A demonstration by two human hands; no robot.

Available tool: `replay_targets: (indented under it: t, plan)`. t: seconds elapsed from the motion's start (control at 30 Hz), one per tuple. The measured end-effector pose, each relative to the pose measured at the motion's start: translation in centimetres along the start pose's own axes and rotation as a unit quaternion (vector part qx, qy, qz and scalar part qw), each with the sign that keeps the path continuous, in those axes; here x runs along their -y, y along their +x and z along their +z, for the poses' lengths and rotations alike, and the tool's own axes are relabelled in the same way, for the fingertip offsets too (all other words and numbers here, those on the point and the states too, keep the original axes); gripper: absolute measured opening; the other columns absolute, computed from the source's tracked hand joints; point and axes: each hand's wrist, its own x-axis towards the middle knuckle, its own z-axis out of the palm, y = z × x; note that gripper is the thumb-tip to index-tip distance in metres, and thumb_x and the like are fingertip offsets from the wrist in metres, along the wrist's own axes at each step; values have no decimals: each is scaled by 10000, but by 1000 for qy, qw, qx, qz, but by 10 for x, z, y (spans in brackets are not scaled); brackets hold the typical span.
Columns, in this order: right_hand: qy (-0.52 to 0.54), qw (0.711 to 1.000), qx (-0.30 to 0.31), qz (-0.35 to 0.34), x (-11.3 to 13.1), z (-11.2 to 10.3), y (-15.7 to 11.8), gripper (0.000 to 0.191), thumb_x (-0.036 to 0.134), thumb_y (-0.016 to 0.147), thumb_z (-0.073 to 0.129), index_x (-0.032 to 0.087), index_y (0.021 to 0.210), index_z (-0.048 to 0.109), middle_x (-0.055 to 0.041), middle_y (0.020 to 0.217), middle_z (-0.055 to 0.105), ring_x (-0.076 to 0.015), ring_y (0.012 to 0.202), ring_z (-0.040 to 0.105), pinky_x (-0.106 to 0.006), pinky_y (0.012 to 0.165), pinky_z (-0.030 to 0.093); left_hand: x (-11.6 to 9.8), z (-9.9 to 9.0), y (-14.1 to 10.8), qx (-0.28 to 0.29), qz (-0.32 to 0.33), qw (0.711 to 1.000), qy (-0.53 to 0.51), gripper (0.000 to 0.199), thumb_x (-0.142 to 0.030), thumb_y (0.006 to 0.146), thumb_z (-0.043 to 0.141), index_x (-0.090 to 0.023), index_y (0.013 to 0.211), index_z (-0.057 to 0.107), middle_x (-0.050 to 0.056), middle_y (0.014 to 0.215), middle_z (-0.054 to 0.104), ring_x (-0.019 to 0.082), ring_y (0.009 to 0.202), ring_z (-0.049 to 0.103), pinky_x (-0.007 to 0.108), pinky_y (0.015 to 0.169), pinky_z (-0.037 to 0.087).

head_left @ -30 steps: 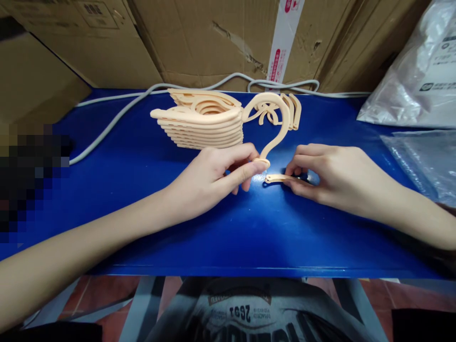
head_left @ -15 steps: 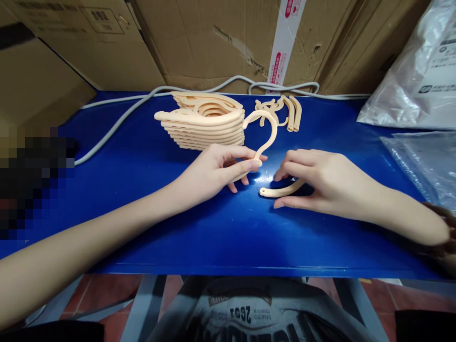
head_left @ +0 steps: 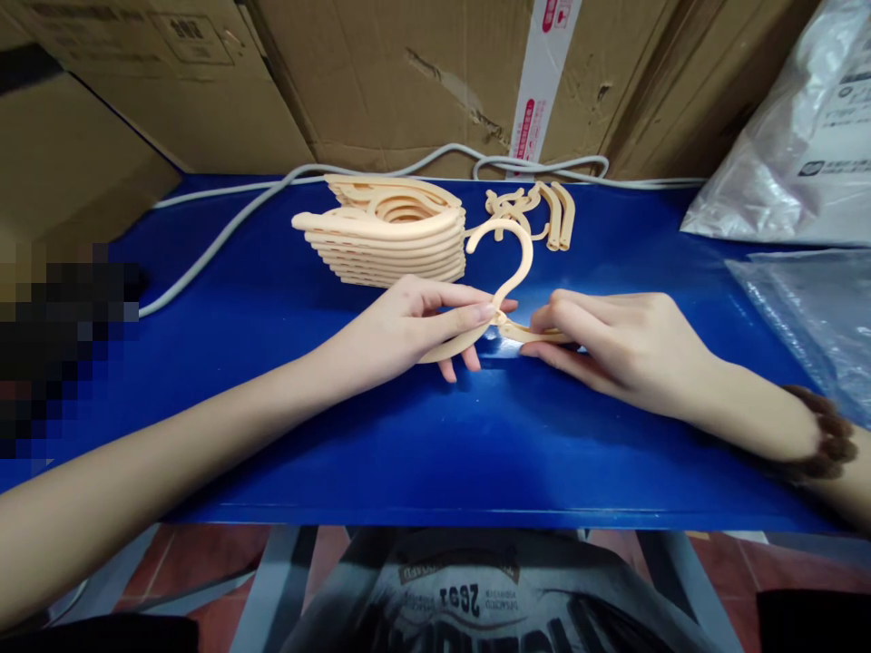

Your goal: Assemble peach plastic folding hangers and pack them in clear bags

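Hanger hook, smooth, curled, in pinching left grip; slender, pale strip in pinching right grip

Cannot follow the slim, pale peach plastic bar to its far end, covered by the right hand. Cannot make out its join, if any, with the pale peach, question-mark-shaped plastic hook: too small, and partly behind the left hand. Cannot trace the whole curved, pale peach plastic strip, hidden by that same hand. Cannot read the blurred dark print on the brown cardboard box. Can see only part of the shiny, silvery-white plastic bag, cut by the right edge.
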Motion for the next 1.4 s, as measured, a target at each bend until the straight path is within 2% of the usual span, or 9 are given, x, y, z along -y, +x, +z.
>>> replay_targets:
  t: [0.1,0.2,0.37,0.67,0.87,0.97,1.13,1.4]
  plan:
    - [-42,999,-10,9,2,-2,0,282,367,1103,440,184,952,593,-30,842,699,-124,647,610,-251,559,350,-1,-1,1,13,-8,1000,-13,274,-313,1000,612,-134,1110,788,11,653,708,102,555,655,158,528,568]
    - [-75,997,-11,21,2,-3,1,301,367,1102,430,188,932,602,-32,826,686,-131,650,595,-259,573,361,0,-2,2,26,-6,999,-27,243,-293,997,615,-135,1066,786,10,671,713,96,573,662,144,525,566]
    - [-71,997,6,24,1,-3,3,312,357,1103,415,193,909,596,-36,845,689,-129,656,589,-265,584,371,1,-2,2,30,-17,999,-27,189,-274,974,639,-139,919,759,11,682,714,104,612,686,148,553,576]
    - [-72,997,17,21,3,-2,2,330,360,1107,401,201,880,580,-38,836,685,-133,651,568,-276,576,359,0,-1,1,58,-20,998,-1,236,-327,989,619,-137,967,757,11,657,702,113,582,676,160,527,553]
    - [-69,998,-6,-2,5,-1,3,333,337,1112,391,201,860,562,-29,804,671,-132,642,562,-279,582,358,-2,0,1,75,-19,997,11,209,-327,976,637,-151,1013,745,30,825,735,142,781,730,171,589,587]
    - [-53,999,-10,0,5,-1,3,338,347,1112,395,196,857,559,-30,805,672,-127,643,571,-270,581,354,-3,-1,0,72,-14,997,5,182,-290,972,637,-149,1034,733,36,874,742,140,819,732,174,619,598]
    - [8,999,5,32,4,-2,2,342,388,1105,410,190,871,563,-31,824,687,-115,628,589,-254,545,317,-2,-1,0,40,3,999,-5,164,-264,970,641,-140,1034,727,29,797,730,119,698,699,190,609,598]
    - [68,996,15,58,7,-2,1,327,396,1091,430,199,859,550,-14,787,704,-110,583,602,-247,515,289,-2,2,-1,29,6,999,-14,148,-207,958,642,-134,1013,759,19,764,730,103,657,677,166,573,571]
